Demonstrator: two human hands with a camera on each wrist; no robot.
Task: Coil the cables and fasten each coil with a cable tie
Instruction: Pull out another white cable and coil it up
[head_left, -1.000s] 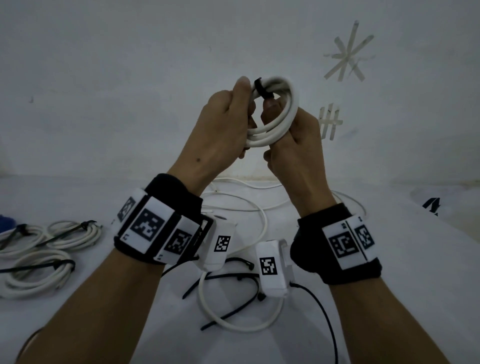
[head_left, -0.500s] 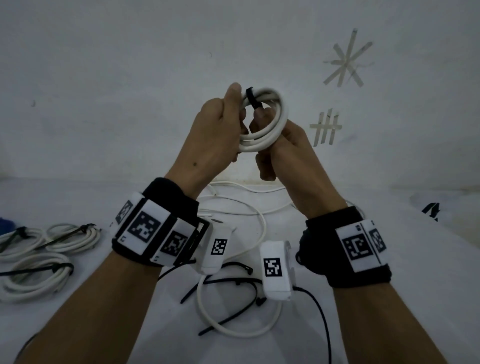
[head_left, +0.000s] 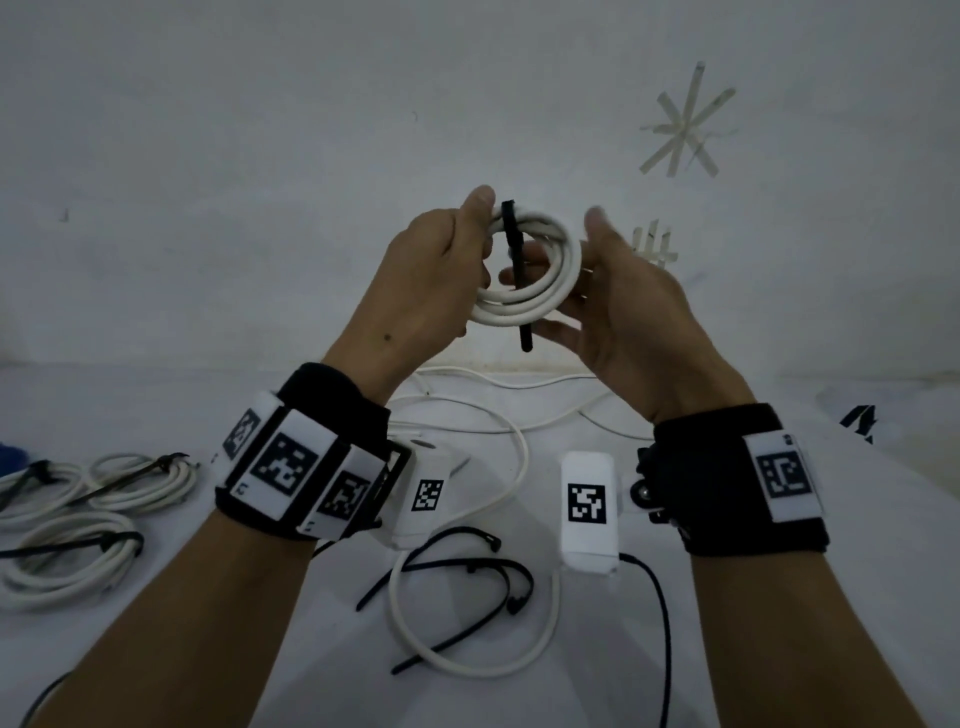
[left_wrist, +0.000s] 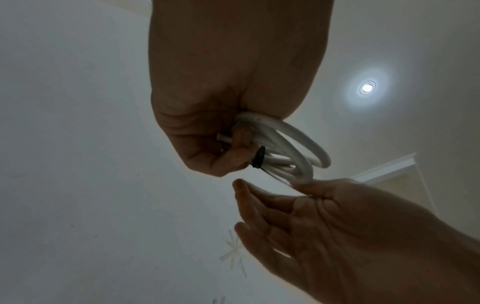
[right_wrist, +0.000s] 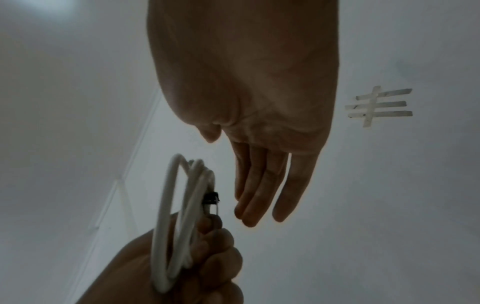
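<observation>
Right hand (head_left: 631, 306) let go, fingers now straight beside coil (head_left: 540, 275); left hand (head_left: 431, 270) grips tied coil.

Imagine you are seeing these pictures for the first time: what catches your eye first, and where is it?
First, the two raised hands in the middle: the left hand grips a white cable coil with a black cable tie around it, its tail hanging down, while the right hand is open beside it. Next, three tied coils lie at the left on the white table. Tape marks on the wall stand out upper right.
</observation>
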